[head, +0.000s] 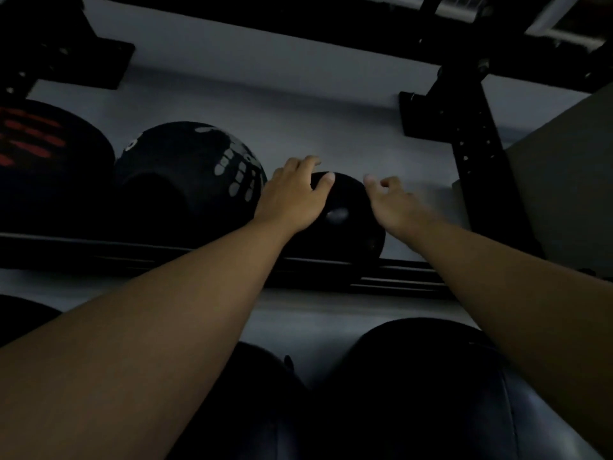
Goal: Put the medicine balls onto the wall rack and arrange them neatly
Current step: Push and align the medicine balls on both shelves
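Note:
A small black medicine ball (345, 224) sits on the black rail of the wall rack (132, 252). My left hand (293, 194) lies flat on its upper left side, fingers spread over the top. At the ball's right edge is my right hand (393, 204), fingers curled and loose, touching it or just off it. To the left on the same rail rest a bigger black ball with white print (192, 174) and a black ball with red print (43, 161).
Two large dark balls (418, 393) (252, 400) sit on the shelf below, under my forearms. A black upright with holes (474, 137) stands right of the small ball, with a grey box (564, 194) beyond it. Another black bracket (63, 44) is at the upper left.

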`<state>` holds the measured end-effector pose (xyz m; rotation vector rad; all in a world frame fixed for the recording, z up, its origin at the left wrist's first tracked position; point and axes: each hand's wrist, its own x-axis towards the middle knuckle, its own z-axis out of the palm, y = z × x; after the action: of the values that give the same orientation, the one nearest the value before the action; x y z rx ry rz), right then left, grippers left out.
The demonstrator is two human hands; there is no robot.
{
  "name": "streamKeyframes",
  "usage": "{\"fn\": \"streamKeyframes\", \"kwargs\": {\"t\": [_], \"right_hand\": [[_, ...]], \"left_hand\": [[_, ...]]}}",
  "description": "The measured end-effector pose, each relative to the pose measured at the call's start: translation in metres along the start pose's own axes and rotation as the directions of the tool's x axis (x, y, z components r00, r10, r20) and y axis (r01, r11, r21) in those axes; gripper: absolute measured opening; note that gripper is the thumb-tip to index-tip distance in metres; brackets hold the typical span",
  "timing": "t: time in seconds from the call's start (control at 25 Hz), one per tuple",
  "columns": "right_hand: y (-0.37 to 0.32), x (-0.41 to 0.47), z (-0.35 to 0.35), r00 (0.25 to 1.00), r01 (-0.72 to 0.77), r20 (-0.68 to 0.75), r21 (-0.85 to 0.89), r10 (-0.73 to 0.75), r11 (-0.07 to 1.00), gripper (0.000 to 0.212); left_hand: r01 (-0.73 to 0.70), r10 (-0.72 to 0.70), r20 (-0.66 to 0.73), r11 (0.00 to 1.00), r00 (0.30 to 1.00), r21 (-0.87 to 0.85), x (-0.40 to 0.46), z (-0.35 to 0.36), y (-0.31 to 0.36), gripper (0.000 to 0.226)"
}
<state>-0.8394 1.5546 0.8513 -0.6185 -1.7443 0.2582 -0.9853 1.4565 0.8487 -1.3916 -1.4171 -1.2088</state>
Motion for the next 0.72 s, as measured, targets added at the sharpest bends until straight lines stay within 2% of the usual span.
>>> {"fn": "streamKeyframes", "kwargs": {"t": [0.08, 0.16, 0.28, 0.48, 0.6, 0.72], "right_hand": [[0.009, 0.013, 0.018, 0.996, -0.035, 0.09, 0.079, 0.028, 0.996, 0.091], [0.011, 0.023, 0.035, 0.995, -0.032, 0.099, 0.124, 0.02, 0.992, 0.094], [0.012, 0.03, 0.047, 0.999, 0.01, 0.035, 0.127, -0.015, 0.992, 0.091], [0.02, 0.037, 0.044, 0.995, 0.09, 0.038, 0.11, -0.095, 0.99, 0.09], [0.022, 0.035, 0.04, 0.987, 0.146, 0.062, 0.068, -0.151, 0.987, 0.087], [0.014, 0.039, 0.039, 0.989, 0.142, 0.038, -0.038, -0.14, 0.989, 0.08]], "left_hand": [[0.025, -0.025, 0.06, 1.0, 0.998, -0.01, 0.011, 0.014, -0.003, 0.064], [0.041, -0.039, 0.076, 0.999, 0.996, -0.033, 0.016, 0.024, -0.012, 0.065], [0.056, -0.055, 0.019, 0.997, 0.998, -0.044, 0.019, 0.033, -0.016, 0.058], [0.048, -0.059, -0.13, 0.995, 0.99, -0.089, 0.012, 0.047, -0.018, 0.052], [0.047, -0.049, -0.08, 0.998, 0.996, -0.029, 0.009, 0.043, -0.017, 0.053], [0.011, -0.019, 0.051, 0.988, 0.999, 0.152, 0.01, 0.022, -0.017, 0.055]]}}
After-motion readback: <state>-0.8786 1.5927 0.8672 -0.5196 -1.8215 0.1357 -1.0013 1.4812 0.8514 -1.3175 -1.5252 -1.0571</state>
